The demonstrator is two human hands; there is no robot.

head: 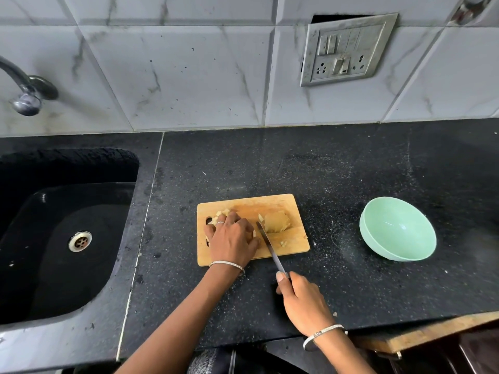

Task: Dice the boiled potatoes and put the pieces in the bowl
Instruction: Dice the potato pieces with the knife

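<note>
A wooden cutting board (pixel 270 205) lies on the black counter. On its right half sits a peeled boiled potato chunk (pixel 276 223). Small diced pieces (pixel 222 212) show at the board's left, mostly hidden under my left hand (pixel 232 236), which rests spread over them. My right hand (pixel 302 300) grips the handle of a knife (pixel 270 247). The blade lies slanted across the board, with its tip between my left hand and the chunk. A mint-green bowl (pixel 397 225) stands to the right of the board, tilted, with nothing inside.
A black sink (pixel 54 206) with a metal drain fills the left, with a tap (pixel 27 90) above it. A switch and socket panel (pixel 345 49) hangs on the tiled wall. A stray potato bit (pixel 283 242) lies near the board's front right. The counter's front edge runs just behind my wrists.
</note>
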